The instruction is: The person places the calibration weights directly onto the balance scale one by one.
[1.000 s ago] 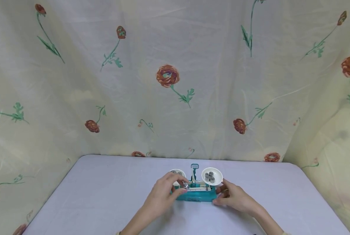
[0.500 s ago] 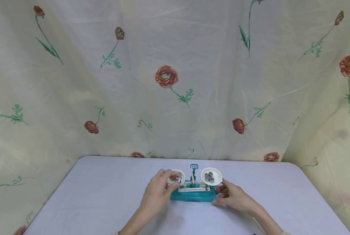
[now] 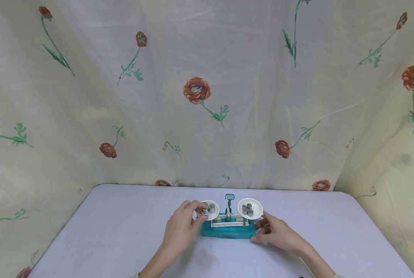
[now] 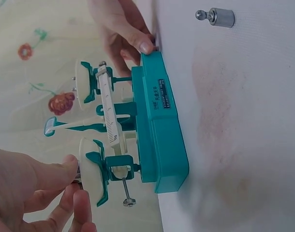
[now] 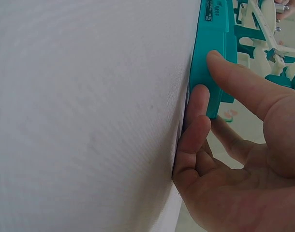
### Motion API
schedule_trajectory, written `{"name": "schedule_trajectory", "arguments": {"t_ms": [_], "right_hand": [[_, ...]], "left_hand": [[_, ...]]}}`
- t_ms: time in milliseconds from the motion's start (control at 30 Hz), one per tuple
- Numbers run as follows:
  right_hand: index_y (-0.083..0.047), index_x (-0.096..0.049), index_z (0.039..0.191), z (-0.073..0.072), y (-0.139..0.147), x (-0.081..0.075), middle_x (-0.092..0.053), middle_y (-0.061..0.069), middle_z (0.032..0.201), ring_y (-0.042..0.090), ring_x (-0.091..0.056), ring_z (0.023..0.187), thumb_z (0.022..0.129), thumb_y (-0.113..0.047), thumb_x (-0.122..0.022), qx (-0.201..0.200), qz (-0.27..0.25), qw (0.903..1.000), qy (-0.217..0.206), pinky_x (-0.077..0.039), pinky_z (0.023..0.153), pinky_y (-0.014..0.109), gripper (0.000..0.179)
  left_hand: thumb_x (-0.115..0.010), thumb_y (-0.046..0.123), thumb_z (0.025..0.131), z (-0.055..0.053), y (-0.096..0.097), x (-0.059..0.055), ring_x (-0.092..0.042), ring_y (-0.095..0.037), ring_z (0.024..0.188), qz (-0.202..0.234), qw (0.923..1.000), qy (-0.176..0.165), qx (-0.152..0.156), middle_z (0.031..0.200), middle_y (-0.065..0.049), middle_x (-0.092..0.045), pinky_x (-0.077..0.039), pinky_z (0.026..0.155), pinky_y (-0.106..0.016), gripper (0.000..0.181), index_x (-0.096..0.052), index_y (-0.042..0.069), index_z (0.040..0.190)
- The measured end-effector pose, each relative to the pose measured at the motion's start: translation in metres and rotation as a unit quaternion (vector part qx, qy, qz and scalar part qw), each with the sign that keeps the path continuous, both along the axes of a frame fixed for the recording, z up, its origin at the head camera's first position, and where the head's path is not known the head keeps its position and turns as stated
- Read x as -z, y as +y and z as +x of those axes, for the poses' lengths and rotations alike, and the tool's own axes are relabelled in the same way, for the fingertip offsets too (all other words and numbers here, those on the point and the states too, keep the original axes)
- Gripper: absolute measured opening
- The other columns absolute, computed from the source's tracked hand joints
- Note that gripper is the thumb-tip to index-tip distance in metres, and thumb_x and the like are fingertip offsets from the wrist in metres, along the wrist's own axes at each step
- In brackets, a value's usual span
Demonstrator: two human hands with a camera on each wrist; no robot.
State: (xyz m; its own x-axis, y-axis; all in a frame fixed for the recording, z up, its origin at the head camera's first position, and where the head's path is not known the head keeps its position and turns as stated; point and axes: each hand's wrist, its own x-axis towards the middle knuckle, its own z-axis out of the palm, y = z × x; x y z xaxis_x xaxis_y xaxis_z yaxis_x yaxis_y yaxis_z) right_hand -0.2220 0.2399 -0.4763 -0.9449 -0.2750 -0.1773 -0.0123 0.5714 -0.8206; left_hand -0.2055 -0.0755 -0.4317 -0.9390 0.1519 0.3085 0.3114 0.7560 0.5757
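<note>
A teal balance scale (image 3: 228, 231) stands on the table with two white pans. My left hand (image 3: 179, 227) is at the left pan (image 3: 215, 215), thumb and fingers pinching a small metal weight (image 3: 205, 212) over its near-left part. Another metal weight (image 3: 212, 207) stands in that pan beside the fingertips. Several weights (image 3: 250, 212) sit grouped in the right pan (image 3: 257, 207). At the scale's right end, my right hand (image 3: 281, 234) grips the base, its thumb (image 5: 225, 70) on the front face and fingers curled round the end.
A single metal weight (image 4: 223, 17) lies on the table in front of the scale in the left wrist view. The white-covered table (image 3: 123, 231) has a flowered curtain (image 3: 151, 116) behind it and at both sides.
My left hand has carried the pinched weight left, from over the beam to the left pan, and drawn back slightly toward its outer side. The right hand keeps its grip.
</note>
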Motion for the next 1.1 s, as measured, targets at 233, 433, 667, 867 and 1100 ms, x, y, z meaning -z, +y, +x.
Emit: {"name": "schedule_trajectory", "arguments": {"t_ms": [233, 433, 667, 867, 1100], "right_hand": [[0.005, -0.045, 0.152, 0.0006, -0.001, -0.0005, -0.069, 0.011, 0.119, 0.019, -0.066, 0.101, 0.088, -0.023, -0.091, 0.0, 0.001, 1.0, 0.004, -0.058, 0.088, 0.035, 0.085], [0.005, -0.045, 0.153, 0.0008, -0.0011, -0.0003, -0.069, 0.011, 0.12, 0.019, -0.067, 0.101, 0.088, -0.023, -0.091, 0.001, 0.003, 1.0, 0.004, -0.058, 0.089, 0.036, 0.085], [0.004, -0.044, 0.154, 0.0001, -0.0017, -0.0013, -0.069, 0.01, 0.119, 0.019, -0.066, 0.101, 0.087, -0.024, -0.091, 0.004, 0.005, 1.0, -0.001, -0.059, 0.09, 0.037, 0.086], [0.004, -0.044, 0.154, 0.0, -0.0011, 0.0002, -0.07, 0.011, 0.119, 0.019, -0.066, 0.1, 0.088, -0.024, -0.091, 0.001, 0.003, 1.0, 0.001, -0.059, 0.089, 0.036, 0.086], [0.003, -0.044, 0.154, -0.001, -0.0009, 0.0007, -0.07, 0.011, 0.12, 0.019, -0.066, 0.1, 0.088, -0.024, -0.091, 0.004, 0.004, 1.0, -0.002, -0.059, 0.089, 0.037, 0.086]], "left_hand": [[-0.083, 0.024, 0.094, -0.0002, -0.0006, 0.0009, -0.05, -0.001, 0.068, 0.003, 1.0, -0.003, 0.008, 0.1, 0.002, -0.072, -0.041, 0.055, -0.019, 0.022, -0.076, 0.025, 0.115], [-0.082, 0.023, 0.096, 0.0, -0.0003, 0.0009, -0.051, 0.0, 0.068, 0.004, 1.0, 0.006, 0.006, 0.099, 0.002, -0.073, -0.041, 0.055, -0.019, 0.018, -0.077, 0.024, 0.113], [-0.082, 0.02, 0.095, 0.0008, 0.0006, 0.0004, -0.052, 0.001, 0.068, 0.01, 0.9999, 0.007, 0.008, 0.097, 0.004, -0.072, -0.042, 0.056, -0.019, 0.02, -0.076, 0.025, 0.114], [-0.082, 0.02, 0.096, 0.0015, 0.0005, 0.0005, -0.051, 0.001, 0.067, 0.012, 0.9999, 0.006, 0.01, 0.097, 0.003, -0.072, -0.041, 0.055, -0.019, 0.02, -0.076, 0.024, 0.114], [-0.082, 0.02, 0.096, 0.0015, -0.0001, 0.002, -0.05, 0.001, 0.067, 0.015, 0.9998, 0.008, 0.012, 0.096, 0.004, -0.072, -0.041, 0.055, -0.018, 0.021, -0.076, 0.025, 0.115]]}}
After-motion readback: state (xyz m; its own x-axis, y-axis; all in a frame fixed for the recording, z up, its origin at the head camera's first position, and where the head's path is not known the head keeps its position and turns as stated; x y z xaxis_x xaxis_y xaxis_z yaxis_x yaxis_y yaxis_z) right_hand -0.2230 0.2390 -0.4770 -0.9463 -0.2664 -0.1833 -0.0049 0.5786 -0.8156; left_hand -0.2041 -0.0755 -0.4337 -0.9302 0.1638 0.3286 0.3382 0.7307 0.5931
